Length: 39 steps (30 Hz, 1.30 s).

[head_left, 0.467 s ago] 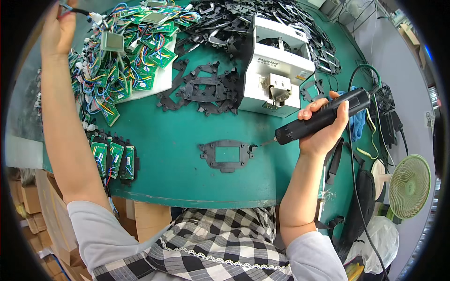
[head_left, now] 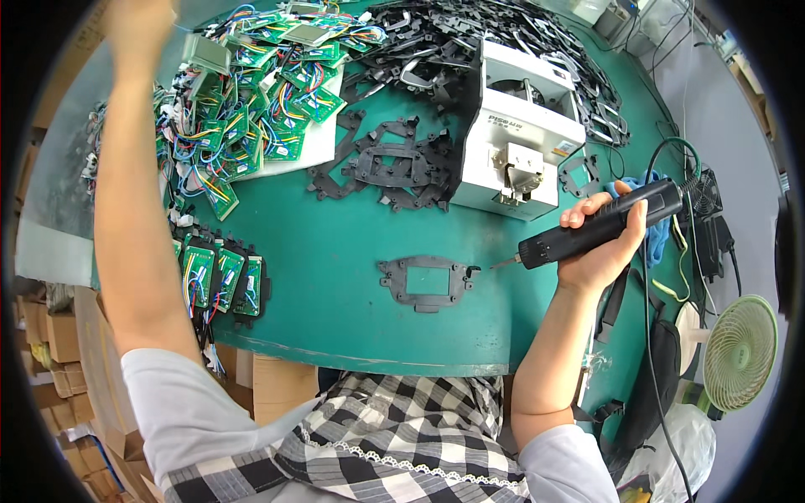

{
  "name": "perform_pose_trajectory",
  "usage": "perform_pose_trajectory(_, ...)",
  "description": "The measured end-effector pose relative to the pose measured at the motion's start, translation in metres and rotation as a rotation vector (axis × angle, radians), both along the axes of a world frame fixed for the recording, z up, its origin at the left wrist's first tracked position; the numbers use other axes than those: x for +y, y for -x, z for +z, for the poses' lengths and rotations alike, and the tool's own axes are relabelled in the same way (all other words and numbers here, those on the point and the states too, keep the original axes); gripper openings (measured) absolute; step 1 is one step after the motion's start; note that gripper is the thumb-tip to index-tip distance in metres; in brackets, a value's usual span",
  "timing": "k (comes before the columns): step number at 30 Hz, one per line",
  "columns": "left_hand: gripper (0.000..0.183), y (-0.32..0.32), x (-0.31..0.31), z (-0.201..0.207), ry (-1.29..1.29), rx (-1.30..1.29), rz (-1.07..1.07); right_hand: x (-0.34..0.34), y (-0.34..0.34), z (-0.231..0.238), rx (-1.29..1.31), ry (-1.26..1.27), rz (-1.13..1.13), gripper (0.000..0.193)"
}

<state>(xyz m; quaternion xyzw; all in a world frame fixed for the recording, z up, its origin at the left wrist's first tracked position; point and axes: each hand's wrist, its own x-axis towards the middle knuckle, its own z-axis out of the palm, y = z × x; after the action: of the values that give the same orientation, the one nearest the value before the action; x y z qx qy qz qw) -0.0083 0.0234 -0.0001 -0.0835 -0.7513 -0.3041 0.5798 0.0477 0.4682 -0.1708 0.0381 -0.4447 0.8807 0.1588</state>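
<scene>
My right hand (head_left: 605,243) is wrapped round a black electric screwdriver (head_left: 579,235). Its thin bit points left, just right of a black plastic frame (head_left: 402,289) that lies flat on the green table. My left arm stretches far forward, and my left hand (head_left: 141,33) is by the back left edge of a heap of green circuit boards (head_left: 281,138) with coloured wires. Motion smears that hand, so its fingers do not show clearly. Several black frames fitted with circuit boards (head_left: 226,272) stand in a row at the table's left front, beside my left forearm.
Beyond the middle of the table stands a white screw-feeding machine (head_left: 520,126). Loose black frames (head_left: 394,168) lie to its left, and a big pile of black parts (head_left: 428,42) is behind. A green fan (head_left: 740,352) and the screwdriver's black cord (head_left: 647,335) are at the right.
The whole scene has shifted slightly right in view. My left hand has blurred, and the dark cable seen at it before no longer shows. My right hand keeps hold of the screwdriver.
</scene>
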Motion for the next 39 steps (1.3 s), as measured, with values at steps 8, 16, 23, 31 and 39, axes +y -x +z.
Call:
perform_pose_trajectory(8, 0.022, 0.002, -0.118, -0.023, -0.717, 0.078, -0.863, -0.004, -0.004, -0.001, -0.009, 0.023, 0.038, 0.039)
perform_pose_trajectory(16, 0.023, -0.027, -0.036, -0.038, -0.724, -0.062, -0.937, -0.003, -0.005, -0.002, -0.017, -0.001, 0.013, 0.04)
perform_pose_trajectory(23, 0.03, -0.038, -0.045, -0.047, -0.797, -0.107, -0.983, -0.03, -0.017, 0.008, 0.028, -0.159, 0.069, 0.05)
perform_pose_trajectory(31, 0.029, -0.031, -0.046, -0.065, -1.092, 0.02, -0.938, -0.156, 0.003, 0.088, -0.093, -0.468, 0.596, 0.053)
perform_pose_trajectory(39, 0.036, -0.031, -0.039, -0.076, -1.295, 0.046, -0.921, -0.304, 0.099, 0.066, -0.295, -0.373, 0.734, 0.024)
